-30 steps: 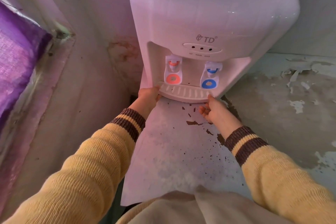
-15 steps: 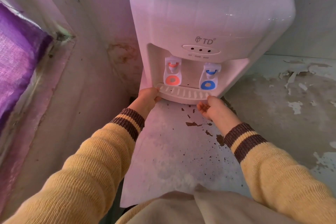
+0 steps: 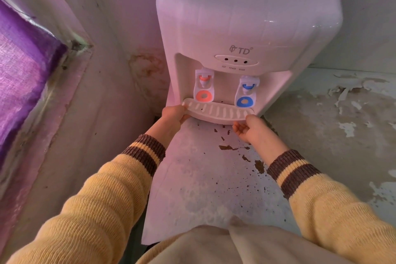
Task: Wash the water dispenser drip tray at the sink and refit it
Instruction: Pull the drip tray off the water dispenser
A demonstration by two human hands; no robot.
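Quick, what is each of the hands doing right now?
Left hand: closed on the left end of the white ribbed plastic drip tray.
Right hand: cupped under the tray's right end.

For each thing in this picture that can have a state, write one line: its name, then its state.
drip tray: seated in the dispenser, gripped at both ends
left hand: closed on the tray's left end
right hand: fingers under the tray's right end
red tap: not pressed, no water running
blue tap: not pressed, no water running
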